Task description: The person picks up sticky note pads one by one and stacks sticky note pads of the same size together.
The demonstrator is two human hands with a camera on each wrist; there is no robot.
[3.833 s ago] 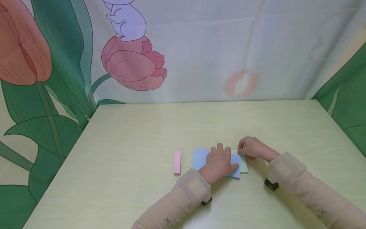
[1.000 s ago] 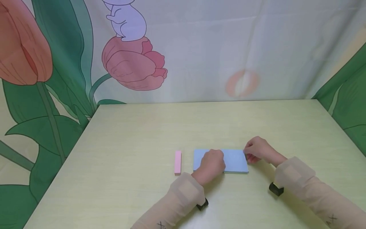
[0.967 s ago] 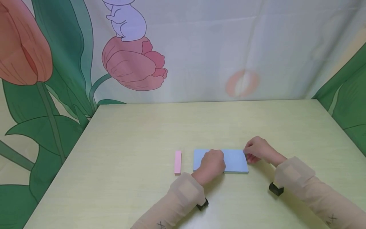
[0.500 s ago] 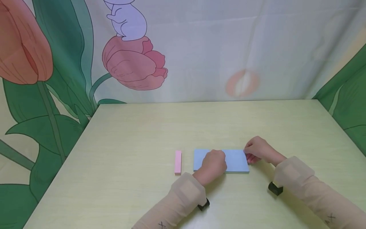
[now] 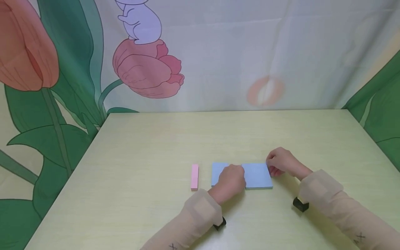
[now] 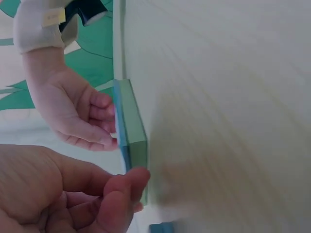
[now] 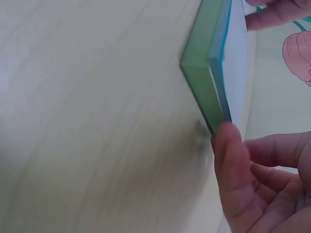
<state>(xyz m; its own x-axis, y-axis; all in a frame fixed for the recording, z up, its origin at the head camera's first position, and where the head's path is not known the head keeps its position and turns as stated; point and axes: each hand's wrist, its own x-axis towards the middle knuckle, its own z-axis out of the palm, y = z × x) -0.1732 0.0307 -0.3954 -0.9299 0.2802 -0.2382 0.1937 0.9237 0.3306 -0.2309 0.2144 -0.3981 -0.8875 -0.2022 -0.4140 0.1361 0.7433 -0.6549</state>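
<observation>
A blue sticky-note pad point(image 5: 257, 176) lies on top of a green pad point(image 7: 204, 77), their edges nearly lined up. My left hand point(image 5: 230, 180), fingers curled, pinches the stack at its left edge; in the left wrist view its thumb and fingertip cover that end. My right hand point(image 5: 282, 162) holds the far right corner between thumb and finger, as the right wrist view shows. Another blue pad point(image 5: 217, 173) lies just left of the stack, partly hidden under my left hand. Farther left sits a narrow pink block point(image 5: 194, 177), apart from the rest.
All of it rests on a pale wooden table point(image 5: 150, 152). Behind stands a printed cloth backdrop point(image 5: 218, 62) with flowers, and green cloth point(image 5: 384, 100) hangs at the right. Each wrist wears a small black camera point(image 5: 300, 205).
Earlier the upper blue pad sat askew, leaving green showing at the right; now it covers the green pad. My left hand went from lying over it to its left edge. Little moved lately.
</observation>
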